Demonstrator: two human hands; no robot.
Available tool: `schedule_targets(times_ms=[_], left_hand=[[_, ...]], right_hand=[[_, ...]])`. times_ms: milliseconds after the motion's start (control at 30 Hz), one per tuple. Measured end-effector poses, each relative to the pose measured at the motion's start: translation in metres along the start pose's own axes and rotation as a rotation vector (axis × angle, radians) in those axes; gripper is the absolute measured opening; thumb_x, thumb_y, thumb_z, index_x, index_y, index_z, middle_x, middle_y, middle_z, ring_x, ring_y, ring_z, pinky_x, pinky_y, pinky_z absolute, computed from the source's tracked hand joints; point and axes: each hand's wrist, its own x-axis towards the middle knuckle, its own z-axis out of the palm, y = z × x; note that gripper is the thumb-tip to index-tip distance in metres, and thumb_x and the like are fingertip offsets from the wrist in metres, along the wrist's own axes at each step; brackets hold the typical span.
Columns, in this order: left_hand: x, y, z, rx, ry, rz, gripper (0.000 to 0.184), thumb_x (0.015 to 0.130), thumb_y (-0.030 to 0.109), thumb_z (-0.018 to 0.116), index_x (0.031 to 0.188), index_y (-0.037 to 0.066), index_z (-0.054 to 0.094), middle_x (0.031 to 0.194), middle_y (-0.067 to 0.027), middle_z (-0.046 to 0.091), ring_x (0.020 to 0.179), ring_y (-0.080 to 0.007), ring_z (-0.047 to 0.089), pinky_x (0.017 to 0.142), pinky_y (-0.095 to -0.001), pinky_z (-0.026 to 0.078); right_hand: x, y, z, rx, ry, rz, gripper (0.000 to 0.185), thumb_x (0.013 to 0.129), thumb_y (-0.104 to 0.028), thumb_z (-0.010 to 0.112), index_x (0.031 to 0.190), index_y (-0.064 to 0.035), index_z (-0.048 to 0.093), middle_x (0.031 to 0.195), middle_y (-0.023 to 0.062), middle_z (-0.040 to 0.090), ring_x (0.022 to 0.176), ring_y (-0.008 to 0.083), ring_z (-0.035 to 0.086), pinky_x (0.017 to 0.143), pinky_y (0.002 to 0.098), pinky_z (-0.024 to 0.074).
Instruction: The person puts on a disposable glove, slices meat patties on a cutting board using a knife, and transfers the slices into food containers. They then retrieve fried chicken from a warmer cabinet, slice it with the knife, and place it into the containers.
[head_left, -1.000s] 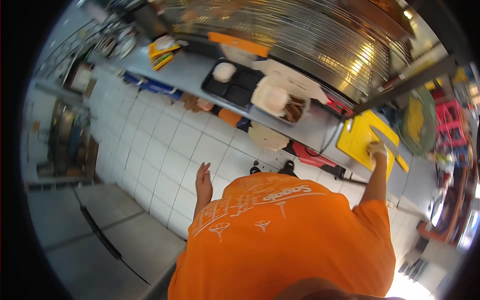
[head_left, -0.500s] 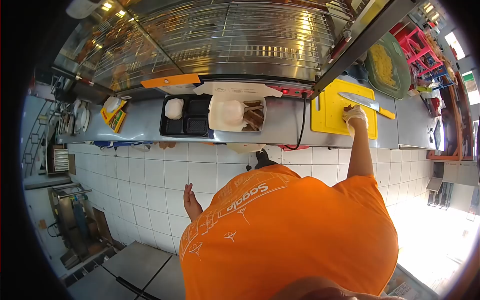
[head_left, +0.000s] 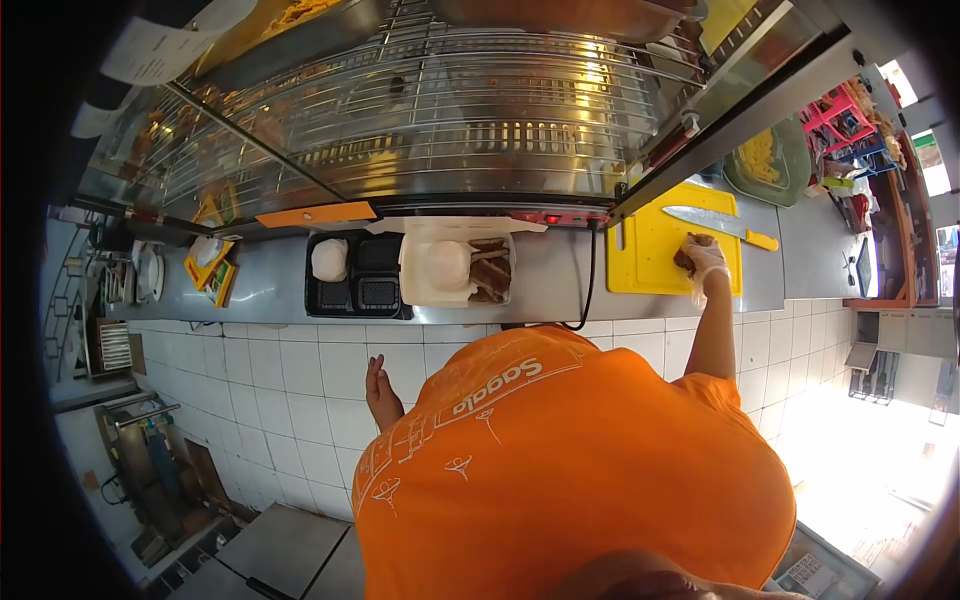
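Observation:
My right hand [head_left: 708,262], in a clear plastic glove, is closed around some brown cooked meat [head_left: 686,258] over the yellow cutting board [head_left: 640,272]. Just beyond it on the board lies a knife [head_left: 708,220], its yellow handle reaching past the right edge. My left hand [head_left: 381,390] is bare and holds nothing; its fingers are stretched out beside my body, above the floor. Left of the board, an open paper box [head_left: 420,290] contains a white rice mound [head_left: 447,264] and brown meat strips [head_left: 490,275]. Beside that box, a black compartment tray [head_left: 378,250] carries another rice mound [head_left: 330,260].
A glass display cabinet with wire racks [head_left: 480,105] rises behind the counter [head_left: 555,270]. A black cable [head_left: 592,275] hangs over the counter's front. At the far right stands a green tub [head_left: 790,180] with yellow food. Yellow packets [head_left: 210,265] lie at left.
The view has tilted, so the counter appears lower. My right hand has lifted or turned slightly, and the meat in it shows more. My left hand remains beside my body.

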Motion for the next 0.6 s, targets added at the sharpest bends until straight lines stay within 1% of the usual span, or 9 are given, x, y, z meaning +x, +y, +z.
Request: schedule_targets(times_ms=[33,133,200,267,333,433,533,600], left_hand=[[0.003,0.000,0.001,-0.002,-0.010,-0.002,0.034,0.102,0.017,0.042,0.127,0.005,0.060,0.147,-0.0203,0.042,0.141,-0.0295,0.034,0.114,-0.0373,0.025],[0.009,0.002,-0.001,0.003,-0.026,0.001,0.033,0.102,0.017,0.042,0.127,0.005,0.060,0.146,-0.0201,0.043,0.140,-0.0299,0.035,0.114,-0.0368,0.026],[0.015,0.006,0.001,0.022,-0.055,0.019,0.033,0.101,0.017,0.042,0.127,0.005,0.060,0.146,-0.0197,0.043,0.139,-0.0304,0.036,0.113,-0.0366,0.027],[0.017,0.010,-0.004,0.050,-0.064,0.024,0.033,0.101,0.017,0.043,0.127,0.004,0.060,0.146,-0.0193,0.044,0.139,-0.0310,0.037,0.113,-0.0365,0.029],[0.018,0.029,-0.007,0.148,-0.063,0.001,0.033,0.101,0.017,0.044,0.126,0.005,0.060,0.146,-0.0192,0.044,0.138,-0.0314,0.038,0.112,-0.0370,0.030],[0.029,0.025,-0.022,0.077,-0.056,-0.026,0.032,0.101,0.018,0.045,0.127,0.008,0.061,0.147,-0.0203,0.042,0.138,-0.0316,0.037,0.113,-0.0376,0.029],[0.043,0.021,-0.045,-0.007,-0.063,-0.057,0.031,0.101,0.019,0.045,0.126,0.009,0.061,0.148,-0.0204,0.040,0.139,-0.0312,0.036,0.113,-0.0373,0.029],[0.054,0.017,-0.065,-0.043,-0.078,-0.070,0.031,0.101,0.019,0.046,0.126,0.009,0.061,0.148,-0.0204,0.040,0.139,-0.0309,0.036,0.113,-0.0369,0.028]], right_hand=[[-0.014,0.001,-0.001,0.216,0.053,-0.044,0.021,0.085,-0.024,0.068,0.102,-0.0133,0.060,0.076,0.0014,0.063,0.057,0.0143,0.056,0.047,0.0264,0.0445],[0.014,0.054,-0.016,1.034,0.034,0.012,0.023,0.085,-0.027,0.069,0.103,-0.0181,0.059,0.083,-0.0007,0.061,0.068,0.0141,0.059,0.047,0.0275,0.0456],[-0.005,0.039,-0.004,1.068,-0.064,-0.284,0.023,0.088,-0.029,0.068,0.098,-0.0140,0.055,0.077,0.0007,0.053,0.066,0.0125,0.055,0.045,0.0221,0.0420],[-0.009,0.044,0.004,1.136,-0.140,-0.485,0.024,0.089,-0.029,0.067,0.101,-0.0127,0.055,0.083,0.0037,0.055,0.076,0.0148,0.056,0.049,0.0203,0.0458],[-0.025,0.024,0.021,1.201,-0.601,-0.612,0.032,0.087,-0.030,0.069,0.108,-0.0117,0.053,0.095,0.0053,0.054,0.089,0.0188,0.057,0.057,0.0233,0.0533],[-0.082,-0.017,0.084,1.396,-0.620,-0.445,0.058,0.082,-0.036,0.073,0.130,-0.0143,0.048,0.105,0.0113,0.057,0.094,0.0285,0.060,0.058,0.0318,0.0595],[-0.130,-0.052,0.171,1.378,-0.839,-0.372,0.067,0.081,-0.038,0.074,0.136,-0.0153,0.042,0.110,0.0104,0.056,0.097,0.0296,0.060,0.063,0.0327,0.0606],[-0.172,-0.072,0.236,1.416,-1.034,-0.172,0.069,0.080,-0.040,0.075,0.136,-0.0164,0.041,0.112,0.0108,0.055,0.099,0.0302,0.061,0.061,0.0325,0.0591]])
